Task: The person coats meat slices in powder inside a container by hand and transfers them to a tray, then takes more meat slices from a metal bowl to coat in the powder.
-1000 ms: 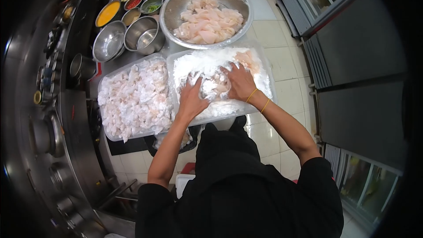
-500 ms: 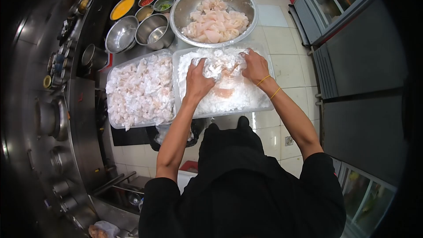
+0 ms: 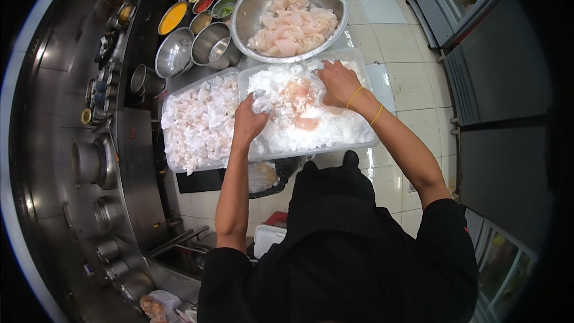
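Note:
White powder and pale raw meat pieces lie in a clear plastic tray. At this tray's left side is my left hand, fingers closed round a powder-coated piece. My right hand reaches into the powder near the back right, its fingers curled down; what they hold, if anything, is hidden. A second tray on the left is full of white-coated pieces. Behind the powder tray, a large metal bowl holds uncoated meat slices.
Two metal bowls and several small ingredient bowls, one with orange liquid, stand at the back left. A steel counter with pots runs along the left. Fridges line the right. A black container sits below the trays.
My hands have moved apart, the left towards the tray's left side and the right towards its back right. Pink meat now shows between them. The whole view has shifted slightly.

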